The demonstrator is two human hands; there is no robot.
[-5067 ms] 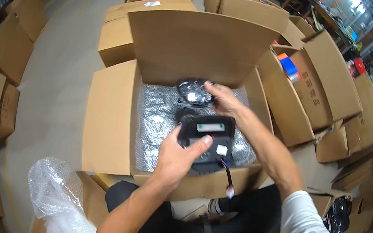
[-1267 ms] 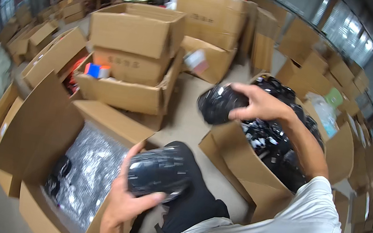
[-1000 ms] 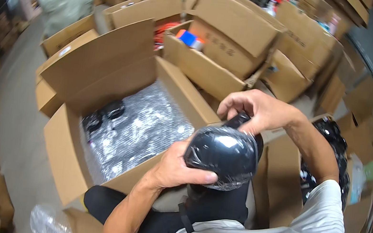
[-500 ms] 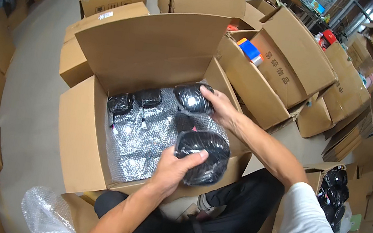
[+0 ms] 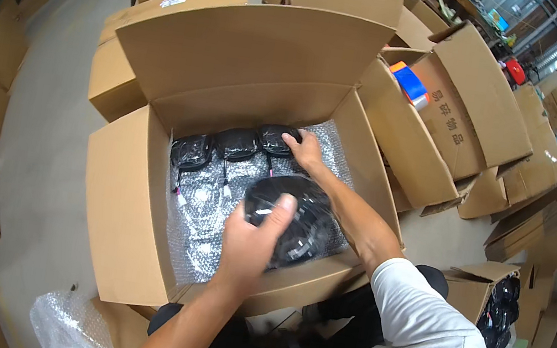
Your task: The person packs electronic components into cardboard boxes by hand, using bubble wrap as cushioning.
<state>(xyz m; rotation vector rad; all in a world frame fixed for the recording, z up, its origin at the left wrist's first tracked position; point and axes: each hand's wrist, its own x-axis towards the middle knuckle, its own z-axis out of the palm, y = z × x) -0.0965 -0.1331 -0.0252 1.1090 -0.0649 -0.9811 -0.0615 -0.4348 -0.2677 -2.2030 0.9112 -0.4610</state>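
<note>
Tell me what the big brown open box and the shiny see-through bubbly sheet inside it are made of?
The big brown open box looks like corrugated cardboard: matte tan, with creased, folded flaps. The bubbly sheet seems to be clear plastic bubble wrap, glossy, with rows of small glinting bumps.

The big open box (image 5: 120,222) is taken as the landmark. Its top is open, so it can be reached from above. Its back is blocked by the tall raised flap (image 5: 254,48). Along the back wall inside, room is taken up by three black bagged parts (image 5: 236,145). The left and middle of the bubble wrap floor (image 5: 204,213) are left free. The right front is filled by a bagged black part (image 5: 300,220) gripped by the left hand (image 5: 250,245). The right hand (image 5: 305,151) lies at the back right.
</note>
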